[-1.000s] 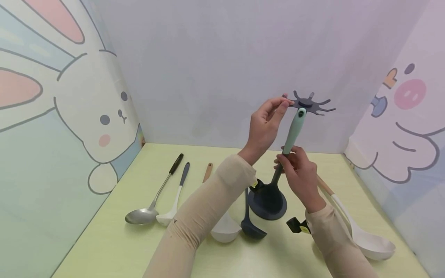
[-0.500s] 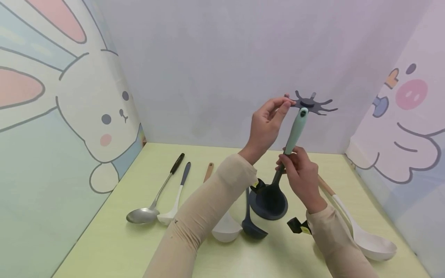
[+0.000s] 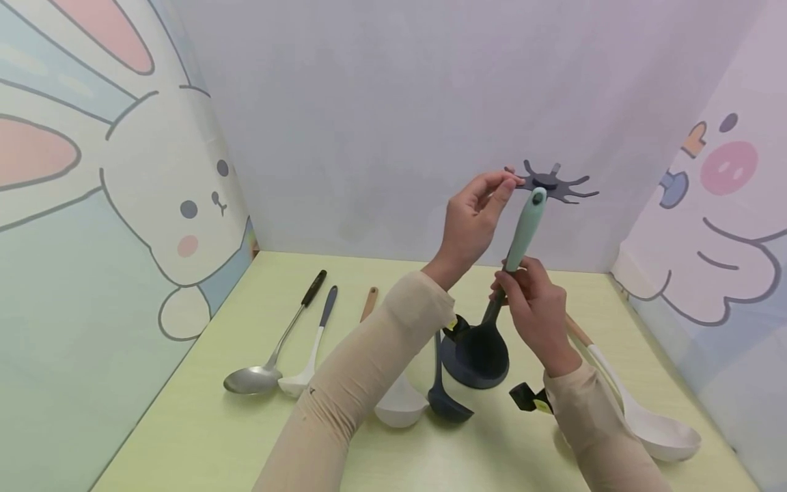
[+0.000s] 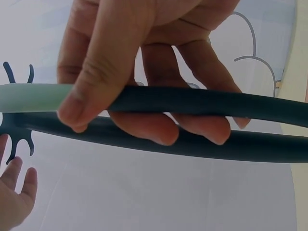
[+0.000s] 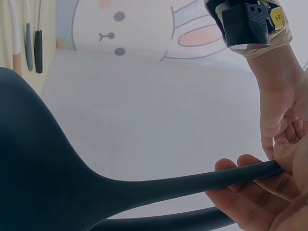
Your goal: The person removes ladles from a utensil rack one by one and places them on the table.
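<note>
My right hand (image 3: 537, 307) grips the dark shaft of a ladle (image 3: 525, 229) just below its mint-green handle. The handle points up and the bowl (image 3: 488, 352) hangs low, overlapping the round base (image 3: 453, 369) of a dark utensil stand. The top of the handle reaches the stand's spread hook arms (image 3: 568, 188) in the head view. Thumb and fingers of my left hand (image 3: 470, 215) pinch one arm at the left of that top. In the left wrist view, the stand's pole (image 4: 260, 147) runs beside the ladle shaft, behind my right fingertips (image 4: 159, 132).
Left on the table lie a steel spoon (image 3: 252, 380) and a white ladle with a grey handle (image 3: 298, 384). Nearer the middle are a white ladle with a wooden handle (image 3: 399, 406) and a small dark ladle (image 3: 449, 408). A large white ladle (image 3: 660, 434) lies right, partly behind my sleeve.
The ladle has risen slightly with my right hand, and more of the stand's base shows beneath its bowl. My left hand keeps its pinch on the stand's arm.
</note>
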Available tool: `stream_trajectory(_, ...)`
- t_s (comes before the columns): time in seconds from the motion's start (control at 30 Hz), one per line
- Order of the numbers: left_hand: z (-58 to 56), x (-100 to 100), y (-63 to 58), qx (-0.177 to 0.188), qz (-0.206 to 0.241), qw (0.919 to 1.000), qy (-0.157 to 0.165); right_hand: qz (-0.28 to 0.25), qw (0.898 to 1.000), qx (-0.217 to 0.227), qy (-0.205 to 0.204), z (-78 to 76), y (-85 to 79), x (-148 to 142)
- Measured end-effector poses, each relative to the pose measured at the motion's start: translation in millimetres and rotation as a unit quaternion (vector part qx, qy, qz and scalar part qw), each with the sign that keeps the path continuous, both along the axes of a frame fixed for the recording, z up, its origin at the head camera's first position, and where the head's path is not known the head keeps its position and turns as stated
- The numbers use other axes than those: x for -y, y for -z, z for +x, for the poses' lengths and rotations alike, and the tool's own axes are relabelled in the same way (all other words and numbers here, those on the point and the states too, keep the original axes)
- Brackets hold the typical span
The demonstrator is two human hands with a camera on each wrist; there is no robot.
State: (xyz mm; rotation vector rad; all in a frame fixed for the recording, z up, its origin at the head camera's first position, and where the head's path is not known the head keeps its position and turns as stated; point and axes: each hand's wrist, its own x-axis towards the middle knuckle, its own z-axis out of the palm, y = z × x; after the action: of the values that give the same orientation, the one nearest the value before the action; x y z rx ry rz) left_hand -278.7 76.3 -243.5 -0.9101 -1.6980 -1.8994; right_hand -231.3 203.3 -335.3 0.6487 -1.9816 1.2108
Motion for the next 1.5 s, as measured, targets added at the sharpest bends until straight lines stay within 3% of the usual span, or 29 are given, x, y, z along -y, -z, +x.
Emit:
stream_trajectory(0.53,-0.7,-1,-1.3,0.006,-0.002,1.0000,-0.004,0.013,1.000,-0.020,0.001,3.2,-3.6,0)
stream_trajectory(1.03,1.6,1,-2.1,0.014,-0.016,0.9997,-0.011,0.045,0.995,-0.090,-0.005,7.6,-12.7,-1)
stream_trajectory(1.37,1.9,1,-2.8,0.016,-0.025,0.9995,-0.013,0.038,0.995,-0.093,-0.009,13.7,-18.3,-5)
stream_trajectory(1.5,1.1,1,-2.3,0.008,-0.019,0.9997,-0.013,0.046,0.994,-0.097,0.011,15.9,-19.2,-10)
